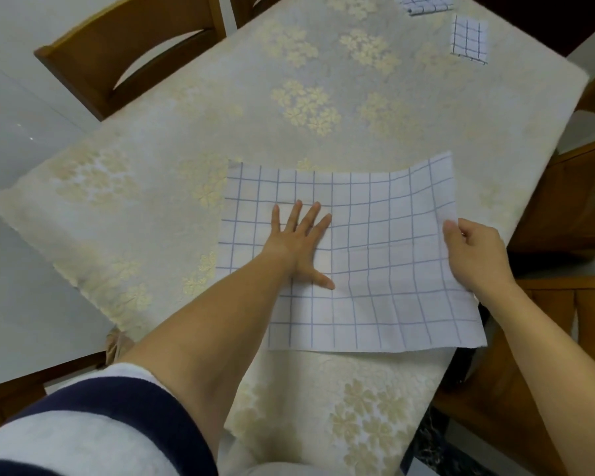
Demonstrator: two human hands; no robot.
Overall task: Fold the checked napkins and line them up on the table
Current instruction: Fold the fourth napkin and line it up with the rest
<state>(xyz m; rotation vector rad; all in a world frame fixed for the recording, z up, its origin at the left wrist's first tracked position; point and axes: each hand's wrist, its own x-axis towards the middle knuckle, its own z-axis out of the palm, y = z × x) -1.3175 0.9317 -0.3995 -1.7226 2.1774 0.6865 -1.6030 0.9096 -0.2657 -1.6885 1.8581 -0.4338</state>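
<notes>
Here, the left hand [298, 240] presses flat on an unfolded checked napkin [375, 269]; the right hand [474, 255] pinches its right edge, likely about to fold it leftward.

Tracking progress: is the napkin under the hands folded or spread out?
Spread out: the napkin lies as one open sheet, left hand pressing it, right hand pinching its right edge.

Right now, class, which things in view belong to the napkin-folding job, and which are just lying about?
Belong: open napkin, pressed by the left hand, gripped at its edge by the right hand; folded napkin; another napkin beyond it; table.
Lying about: left wooden chair; right wooden chairs.
</notes>
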